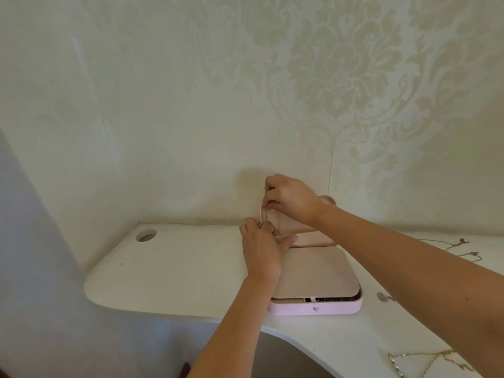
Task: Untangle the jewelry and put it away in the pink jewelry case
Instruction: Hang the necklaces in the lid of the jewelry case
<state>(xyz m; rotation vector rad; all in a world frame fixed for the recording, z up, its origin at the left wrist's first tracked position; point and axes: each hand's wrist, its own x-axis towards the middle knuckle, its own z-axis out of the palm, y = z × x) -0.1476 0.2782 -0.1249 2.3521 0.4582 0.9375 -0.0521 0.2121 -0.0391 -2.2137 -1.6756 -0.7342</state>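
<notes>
Wallpaper (341, 77), damask-patterned, is seen behind a white desk (177, 268), where the pink jewelry case (327, 308) is laid open. Its upright lid (289, 225) is pinched by the right hand (289, 197); the left hand (261, 249)'s grip below cannot be told. Chains (450, 353) are scattered rightward.

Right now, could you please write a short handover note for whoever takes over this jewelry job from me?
Right hand pinches a thin chain at the upright lid of the pink jewelry case; left hand works just below, grip unclear. Case open, inner flap down. Left to do: loose pieces on the desk right of the case, including a gold chain nearest you.
</notes>
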